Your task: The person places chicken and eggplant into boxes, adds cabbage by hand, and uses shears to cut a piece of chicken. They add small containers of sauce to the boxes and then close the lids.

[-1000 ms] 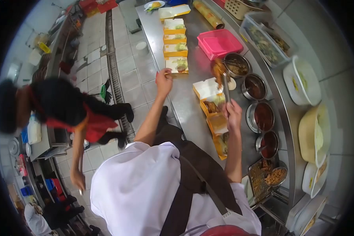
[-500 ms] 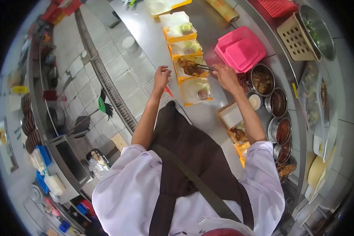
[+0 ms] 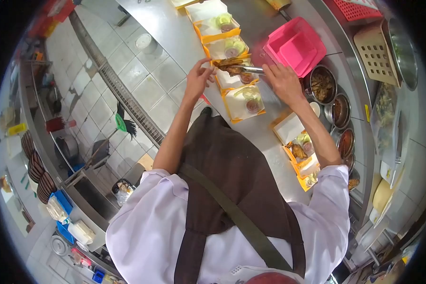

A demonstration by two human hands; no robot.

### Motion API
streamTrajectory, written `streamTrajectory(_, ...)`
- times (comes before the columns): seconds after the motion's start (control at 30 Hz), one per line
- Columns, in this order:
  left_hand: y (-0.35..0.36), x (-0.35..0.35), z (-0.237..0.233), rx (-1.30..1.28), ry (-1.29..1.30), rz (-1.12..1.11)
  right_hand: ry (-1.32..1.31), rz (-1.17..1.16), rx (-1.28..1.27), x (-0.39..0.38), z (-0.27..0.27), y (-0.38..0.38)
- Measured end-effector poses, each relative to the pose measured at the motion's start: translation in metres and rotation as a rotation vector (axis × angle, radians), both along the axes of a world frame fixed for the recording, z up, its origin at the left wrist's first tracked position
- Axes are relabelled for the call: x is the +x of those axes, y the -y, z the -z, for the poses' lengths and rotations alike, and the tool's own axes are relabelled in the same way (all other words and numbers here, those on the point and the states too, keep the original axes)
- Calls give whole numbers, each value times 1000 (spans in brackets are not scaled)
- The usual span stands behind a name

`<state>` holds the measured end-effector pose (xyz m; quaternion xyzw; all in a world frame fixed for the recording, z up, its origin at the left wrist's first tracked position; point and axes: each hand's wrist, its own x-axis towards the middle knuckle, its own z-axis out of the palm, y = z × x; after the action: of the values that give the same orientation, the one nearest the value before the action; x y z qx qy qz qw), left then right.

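My right hand is closed around metal tongs. Their tips grip a browned piece of fried chicken, which hangs over an open paper food box. In that box a small sauce cup shows beneath the tongs. My left hand is at the box's left side, fingers apart and fingertips right by the chicken and the rim. Just nearer to me is another open box with greens and a sauce cup.
More open boxes line the steel counter. A pink plastic container lies beyond my right hand. Bowls of food and sauce stand at the right. Boxes with chicken sit beside my right forearm.
The chicken in the tongs has turned and sits closer to the box's left edge. My left hand has come up to it, fingers reaching out. The whole view has shifted slightly.
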<state>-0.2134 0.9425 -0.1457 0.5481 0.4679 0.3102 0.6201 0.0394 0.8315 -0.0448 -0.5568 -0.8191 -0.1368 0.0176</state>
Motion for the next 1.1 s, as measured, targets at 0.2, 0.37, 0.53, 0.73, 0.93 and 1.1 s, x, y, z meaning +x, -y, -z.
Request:
streamTrajectory(0.2,-9,31,34,-92,-144,190,225,-70,26,-8,36,11)
streamTrajectory(0.37,-3,50,48,139,-264,119,165,-60,21,-22,47,24)
streamTrajectory(0.53,-8,54,54,391,-377,196,99,68,-94,-44,49,28)
streamTrajectory(0.73,-4,51,39,660,-616,474,-94,499,-355,-62,19,56)
streamTrajectory(0.93,11,67,-3,830,-753,508,-707,819,-61,-45,12,135)
streamTrajectory(1.1,-18,77,46,1069,-323,1024,-1014,1372,489,-35,43,286)
